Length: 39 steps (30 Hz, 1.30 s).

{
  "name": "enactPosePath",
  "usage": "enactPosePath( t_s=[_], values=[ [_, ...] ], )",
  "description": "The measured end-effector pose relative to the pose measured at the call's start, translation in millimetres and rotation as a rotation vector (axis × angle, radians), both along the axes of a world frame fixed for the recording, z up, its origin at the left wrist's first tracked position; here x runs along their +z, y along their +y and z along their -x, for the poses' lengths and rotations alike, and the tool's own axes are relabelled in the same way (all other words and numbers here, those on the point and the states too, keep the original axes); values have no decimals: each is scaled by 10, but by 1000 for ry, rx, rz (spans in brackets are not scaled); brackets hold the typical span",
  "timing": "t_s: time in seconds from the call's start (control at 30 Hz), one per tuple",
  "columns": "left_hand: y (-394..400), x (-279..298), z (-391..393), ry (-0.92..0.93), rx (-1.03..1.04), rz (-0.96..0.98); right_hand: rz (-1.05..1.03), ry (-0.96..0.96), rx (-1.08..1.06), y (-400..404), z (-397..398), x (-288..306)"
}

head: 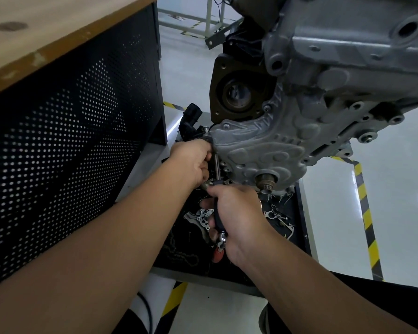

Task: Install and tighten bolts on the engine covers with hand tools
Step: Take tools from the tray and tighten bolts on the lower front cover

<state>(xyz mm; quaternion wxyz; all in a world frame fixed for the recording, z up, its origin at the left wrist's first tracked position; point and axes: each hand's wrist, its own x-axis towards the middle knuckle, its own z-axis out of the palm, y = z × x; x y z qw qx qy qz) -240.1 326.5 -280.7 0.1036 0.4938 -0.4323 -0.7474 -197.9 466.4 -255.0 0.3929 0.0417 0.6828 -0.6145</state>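
In the head view, the person is working low on the left edge of the cover point(258, 145), the grey cast piece bolted to the front of the engine point(348, 56). The left hand point(193, 162) is closing around the upper part of a thin extension bar point(217, 166), right against the cover's edge, steadying it there. The right hand point(237, 213) is wrapping fully round the dark handle of a ratchet point(219, 220), whose head is sitting at the bar's lower end; a chrome and red butt is poking out below the palm.

This looks like the tightening step: a bolt at that left edge is being run down with the ratchet and bar. The next move probably calls for the left hand to be keeping the bar square on the bolt while the right is swinging the handle in the narrow gap beside the workbench point(65, 131).

The bolt itself is hidden behind the left hand, so whether a socket is seated on it, or how far it is threaded, cannot be told. Other bolts point(266, 107) are showing along the cover's rim, already in. Below the hands, a dark tray point(297, 227) is holding loose parts and a chain, too cluttered and dim to sort out. Both forearms are cut off by the frame's bottom edge.
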Motion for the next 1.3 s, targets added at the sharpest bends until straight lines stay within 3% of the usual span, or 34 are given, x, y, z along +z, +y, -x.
enactPosePath(
  t_s=[0.37,0.6,0.8,1.07,1.3],
  values=[
    [76,49,37,-36,117,131,-38,-17,-5,-48,12,-15],
    [-57,-28,65,-144,37,520,-8,-37,-34,-102,13,-21],
    [-66,-52,35,-147,-54,658,-5,-46,-33,-140,11,-67],
    [-55,-110,9,-50,3,520,6,-44,-43,-143,19,-79],
    [-59,-204,38,-97,45,510,7,-40,-49,-142,32,-96]
  ],
)
